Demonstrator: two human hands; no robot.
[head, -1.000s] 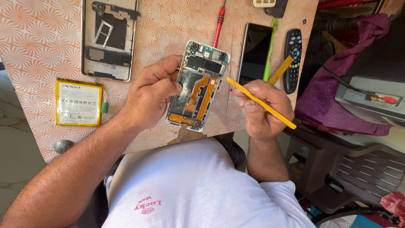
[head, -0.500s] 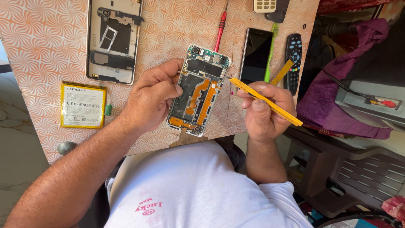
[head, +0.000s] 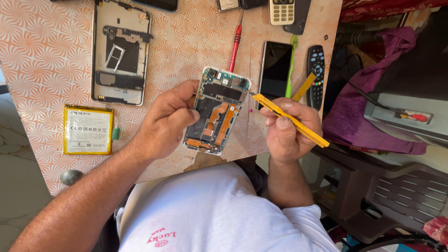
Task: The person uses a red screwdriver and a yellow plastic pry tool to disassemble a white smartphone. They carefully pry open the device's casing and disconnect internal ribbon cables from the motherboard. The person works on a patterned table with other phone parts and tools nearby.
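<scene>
**A:** Opened phone (head: 218,112) — where do you have it?

**B:** I see it clamped in my left hand (head: 169,122), fingers curled round its left edge and thumb on the rim, tilted up off the table (head: 42,51). My right hand (head: 288,128) is closed on a yellow pry tool (head: 290,120), just right of the phone, with the tip pointing at its upper right corner. I can't tell whether the tip touches.

**A:** How will it handle?

**B:** Light and stiff as a slab, I judge, but fragile inside: bare boards and orange ribbon cables lie open. I'd hold it by the frame edges only, never on the cables, and keep the tool shallow. The rim looks smooth, so a firm pinch is wise.

**A:** Count what's around.

**B:** One back cover (head: 121,53) beyond the left hand, one yellow-edged battery (head: 88,129) left of it. One red screwdriver (head: 235,44) just past the phone. Beyond the right hand: one dark phone (head: 275,65), one green stick (head: 292,60), a second yellow tool (head: 304,87), one remote (head: 316,70). One keypad phone (head: 282,10) at the far edge.
</scene>
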